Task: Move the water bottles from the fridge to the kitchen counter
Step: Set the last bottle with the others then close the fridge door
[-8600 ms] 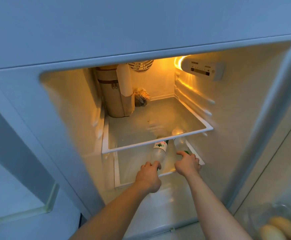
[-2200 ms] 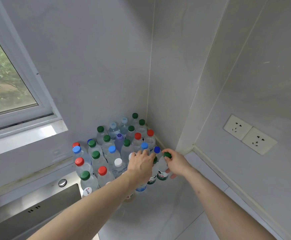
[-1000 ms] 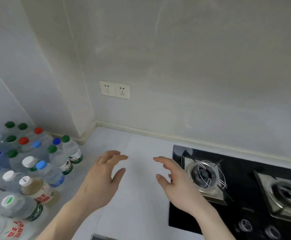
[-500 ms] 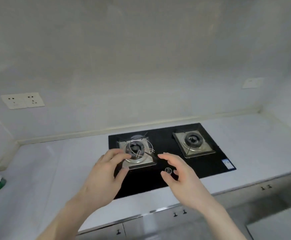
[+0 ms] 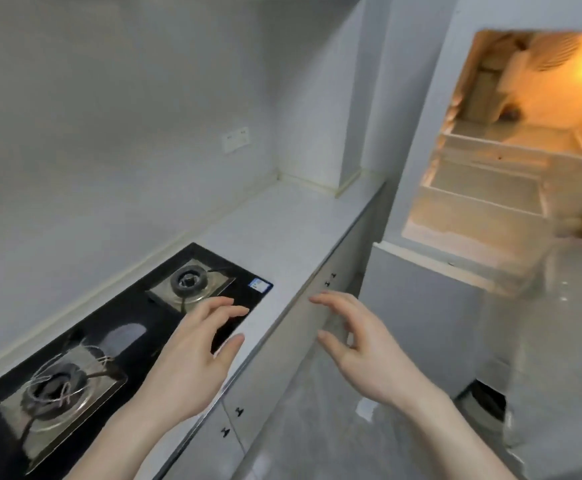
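The open fridge (image 5: 421, 168) stands at the upper right, lit orange inside, with pale shelves (image 5: 490, 199) on which I see no bottle. The grey kitchen counter (image 5: 282, 237) runs along the left wall up to the fridge. No water bottle is in view. My left hand (image 5: 192, 355) hovers over the counter's front edge beside the hob, fingers spread and holding nothing. My right hand (image 5: 362, 344) hangs over the floor in front of the cabinets, fingers loosely spread, also holding nothing.
A black two-burner gas hob (image 5: 116, 341) is set into the counter at lower left. Cabinet doors (image 5: 282, 368) with small black knobs run below the counter. A wall socket (image 5: 235, 138) sits on the back wall. A brown pack stands on the fridge's top shelf (image 5: 483, 91).
The view has swung right from the bottle cluster in the corner, past the hob, to the open fridge. Both hands let go of the bottles and are now held out holding nothing.
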The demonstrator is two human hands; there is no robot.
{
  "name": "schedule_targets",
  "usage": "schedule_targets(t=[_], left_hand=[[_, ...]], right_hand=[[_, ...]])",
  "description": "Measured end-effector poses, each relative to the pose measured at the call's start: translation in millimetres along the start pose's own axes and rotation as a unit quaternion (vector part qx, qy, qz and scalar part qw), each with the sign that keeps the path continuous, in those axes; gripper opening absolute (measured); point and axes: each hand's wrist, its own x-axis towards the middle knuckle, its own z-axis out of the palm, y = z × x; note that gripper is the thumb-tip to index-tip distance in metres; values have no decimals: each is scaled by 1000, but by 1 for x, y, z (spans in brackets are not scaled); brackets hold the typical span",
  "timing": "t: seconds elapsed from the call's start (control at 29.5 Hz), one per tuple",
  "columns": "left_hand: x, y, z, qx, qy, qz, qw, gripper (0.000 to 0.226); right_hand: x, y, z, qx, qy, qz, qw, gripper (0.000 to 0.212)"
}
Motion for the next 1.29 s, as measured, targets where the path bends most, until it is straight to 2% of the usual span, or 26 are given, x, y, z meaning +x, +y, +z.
schedule_targets(t=[0.14,0.27,0.58,0.78,0.88,0.98,1.02,1.15,1.29], left_hand=[[60,41,35,-33,-46,94,994,33],[100,75,60,-56,-77,156,983,32],[138,159,106,-78,-114,270,953,33],[127,218,123,-92,-100,297,945,33],[118,245,133,-93,-83,297,947,32],[105,264,140,-92,-72,295,948,32],[100,270,143,-90,-65,292,950,32],[85,282,148,-84,-51,276,956,33],[78,290,148,-85,-38,270,958,34]], right_hand=[[-22,25,-54,-18,95,66,993,46],[-38,33,-92,-40,168,88,981,47],[-95,27,-164,-46,353,56,933,50],[-142,19,-222,-107,478,-25,871,49],[-164,26,-252,-151,546,-80,820,45],[-176,43,-277,-187,598,-91,774,48],[-177,49,-284,-179,602,-80,774,55],[-171,66,-292,-92,561,-39,822,89],[-166,74,-290,-68,562,-42,823,87]])
